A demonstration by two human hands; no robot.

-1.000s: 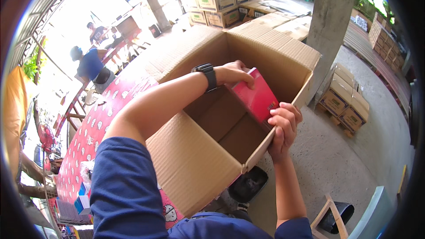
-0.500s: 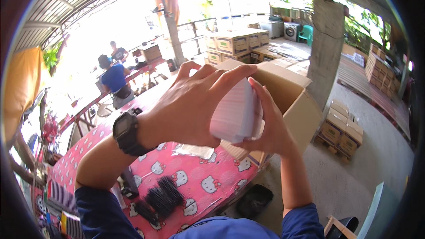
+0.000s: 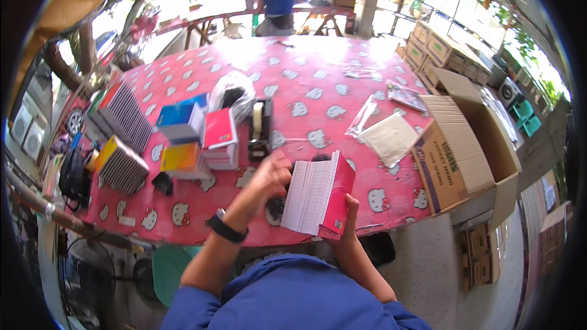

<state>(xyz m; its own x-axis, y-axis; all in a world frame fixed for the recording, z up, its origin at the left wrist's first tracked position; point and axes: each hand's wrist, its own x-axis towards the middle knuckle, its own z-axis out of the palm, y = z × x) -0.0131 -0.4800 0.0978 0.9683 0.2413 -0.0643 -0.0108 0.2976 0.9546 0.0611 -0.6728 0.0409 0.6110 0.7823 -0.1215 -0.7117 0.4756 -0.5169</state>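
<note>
My right hand (image 3: pixel 348 221) is closed around the lower right edge of a stack of memo pads (image 3: pixel 310 198). White ruled sheets face up on it, and a pinkish-red cover shows on its right side. Just left of the stack, my left hand (image 3: pixel 269 176) is raised and slightly blurred, fingers apart and holding nothing. Black spiral binding coils (image 3: pixel 276 208) lie partly hidden behind the stack and this hand. Beyond them stands a black tape dispenser (image 3: pixel 259 131). Left of that are piled red memo pads (image 3: pixel 219 131), blue memo pads (image 3: pixel 182 121) and yellow memo pads (image 3: pixel 182 160).
An opened cardboard box (image 3: pixel 449 153) stands at the right edge of the pink patterned table (image 3: pixel 342 95). Spiral-bound pads (image 3: pixel 124 116) are stacked at far left. Clear plastic packets (image 3: pixel 391 137) lie near the box. Across the table, a person in blue (image 3: pixel 278 0) works at another bench.
The view has turned left and down toward the table. Both hands held the stack up close; now it is lower, in my right hand, and my left hand has come off it.
</note>
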